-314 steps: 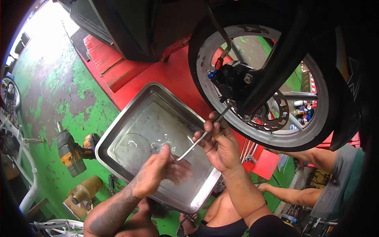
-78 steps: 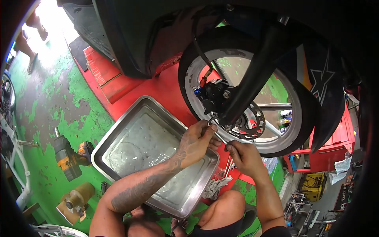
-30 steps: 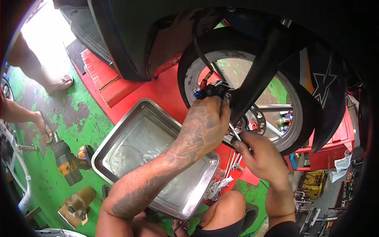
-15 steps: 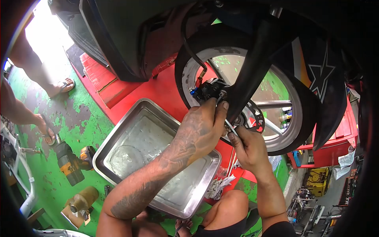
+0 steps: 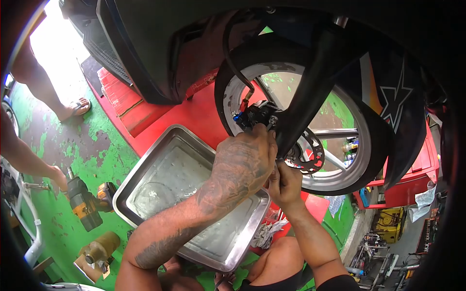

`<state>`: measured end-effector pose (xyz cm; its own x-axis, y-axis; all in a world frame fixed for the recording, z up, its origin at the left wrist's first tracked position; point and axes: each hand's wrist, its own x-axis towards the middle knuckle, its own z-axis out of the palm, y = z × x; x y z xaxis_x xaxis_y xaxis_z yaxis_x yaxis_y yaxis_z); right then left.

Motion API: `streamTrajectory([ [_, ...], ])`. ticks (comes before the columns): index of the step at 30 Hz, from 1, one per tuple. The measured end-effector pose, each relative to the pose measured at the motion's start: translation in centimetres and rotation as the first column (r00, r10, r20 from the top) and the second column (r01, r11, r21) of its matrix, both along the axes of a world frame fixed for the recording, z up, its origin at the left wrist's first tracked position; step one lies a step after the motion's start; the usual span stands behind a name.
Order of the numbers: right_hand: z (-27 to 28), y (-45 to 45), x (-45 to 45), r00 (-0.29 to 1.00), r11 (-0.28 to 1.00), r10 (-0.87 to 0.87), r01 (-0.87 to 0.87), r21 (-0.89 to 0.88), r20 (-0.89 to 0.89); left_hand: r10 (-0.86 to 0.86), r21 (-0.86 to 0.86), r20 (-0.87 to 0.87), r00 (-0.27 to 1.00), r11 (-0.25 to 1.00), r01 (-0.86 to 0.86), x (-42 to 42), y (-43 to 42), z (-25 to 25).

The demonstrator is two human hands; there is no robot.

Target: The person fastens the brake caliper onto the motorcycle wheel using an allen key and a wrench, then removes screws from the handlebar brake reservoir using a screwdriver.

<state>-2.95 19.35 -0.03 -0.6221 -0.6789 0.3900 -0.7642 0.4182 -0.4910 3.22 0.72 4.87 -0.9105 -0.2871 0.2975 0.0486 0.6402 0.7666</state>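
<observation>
My left hand [image 5: 245, 155], at the end of the tattooed forearm, is closed at the lower side of the black brake caliper [image 5: 259, 114]; its fingertips and anything in them are hidden. Just below and to the right, my right hand [image 5: 286, 184] is closed in a pinch near the foot of the black fork leg [image 5: 310, 92]. The metal tool is barely visible between the hands. Behind them are the brake disc [image 5: 315, 157] and the wheel [image 5: 335, 184]. Beneath my left forearm lies a metal tray [image 5: 145, 162] with a little clear liquid.
A cordless impact wrench [image 5: 85, 203] and a brown cylindrical part [image 5: 104, 246] lie on the green floor at left. Another person's legs [image 5: 43, 89] are at the upper left. A crumpled rag [image 5: 267, 233] lies right of the tray. A red cabinet [image 5: 412, 179] stands at right.
My right hand has moved left and slightly down, closer to my left hand, and the tool between them has become mostly hidden. The other person's lower foot has shifted near the impact wrench.
</observation>
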Motion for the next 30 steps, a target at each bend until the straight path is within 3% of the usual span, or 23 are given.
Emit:
streamTrajectory([
  [6, -0.5, 0.5, -0.6, 0.976, 0.997, 0.051, -0.064, -0.053, -0.211, 0.006, 0.004, 0.053, 0.999, 1.000, -0.006, 0.3, 0.9, 0.6],
  [9, -0.6, 0.2, -0.3, 0.984, 0.997, 0.046, -0.056, -0.056, -0.169, 0.024, 0.025, 0.074, 0.997, 0.999, -0.025, 0.3, 0.8, 1.0],
  [12, 0.1, 0.9, 0.3, 0.986, 1.000, 0.004, -0.008, 0.027, 0.168, 0.029, 0.124, 0.031, 0.999, 0.992, -0.033, -0.2, 0.4, 0.2],
  [15, 2.3, 0.1, 1.6, 0.987, 0.994, -0.079, 0.066, 0.091, 0.142, 0.061, 0.169, -0.023, 0.998, 0.984, -0.056, -0.3, 0.3, -0.7],
  [19, 4.6, 0.6, 2.5, 0.943, 0.977, -0.143, 0.085, 0.195, 0.302, 0.067, 0.178, -0.034, 0.997, 0.982, -0.060, -0.1, 0.3, -0.5],
  [22, 3.7, 0.8, 2.2, 0.951, 0.993, -0.070, 0.038, 0.112, 0.300, 0.037, 0.000, 0.054, 0.998, 0.999, -0.037, 1.5, 0.5, 1.2],
  [23, 2.9, 0.7, 2.4, 0.912, 0.994, -0.069, 0.030, 0.102, 0.405, 0.046, 0.003, 0.028, 0.999, 0.999, -0.046, 1.8, 0.8, 0.9],
  [26, 4.8, 0.6, 3.7, 0.905, 0.961, -0.137, 0.023, 0.276, 0.403, 0.044, 0.018, -0.093, 0.995, 0.999, -0.042, 1.8, 0.9, -1.2],
  [28, 5.7, 0.6, 4.6, 0.905, 0.965, -0.207, 0.126, 0.230, 0.373, -0.001, 0.030, -0.229, 0.974, 1.000, 0.008, 1.2, -0.3, -1.9],
  [29, 6.6, 0.8, 4.8, 0.915, 0.962, -0.224, 0.151, 0.229, 0.335, -0.036, 0.100, -0.144, 0.989, 0.994, 0.051, 1.1, -0.3, -1.7],
  [30, 7.4, 1.0, 4.9, 0.925, 0.957, -0.242, 0.178, 0.228, 0.294, -0.046, 0.139, -0.168, 0.985, 0.988, 0.069, 0.8, -0.3, -1.7],
])
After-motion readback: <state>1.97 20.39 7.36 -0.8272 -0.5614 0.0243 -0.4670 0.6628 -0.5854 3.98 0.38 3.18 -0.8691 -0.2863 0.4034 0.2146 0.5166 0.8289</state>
